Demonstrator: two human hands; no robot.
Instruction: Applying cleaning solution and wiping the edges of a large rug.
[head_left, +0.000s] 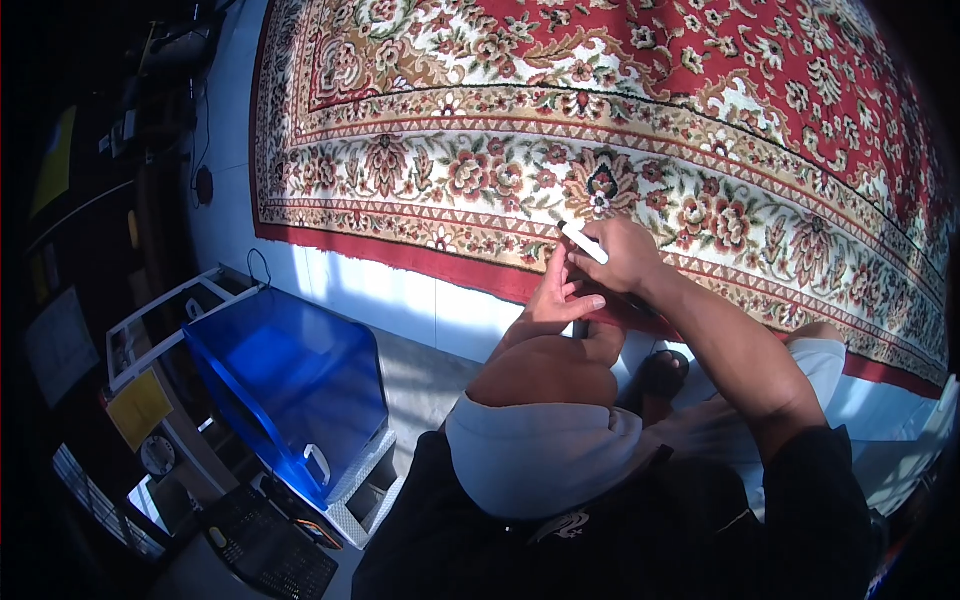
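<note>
My right hand (621, 253) is closed around a white marker pen (587, 244), whose black end points up and left over the rug. Beneath and to the left of it is my left hand (559, 294), its thumb spread away from the fingers and nothing visible in it. The fingertips of the two hands are close together; whether they touch is hard to tell. Both are over the red edge of a patterned floral rug (465, 176), which has cream and tan borders. Its edge below my hands is partly hidden by my hands and right arm.
Bare knees and a dark-shod foot (667, 367) are just below the rug's edge. A blue plastic bin (300, 375) stands on the left, beside a yellow sheet (140, 409) and a black perforated basket (259, 536). Pale floor tiles (405, 296) show along the rug.
</note>
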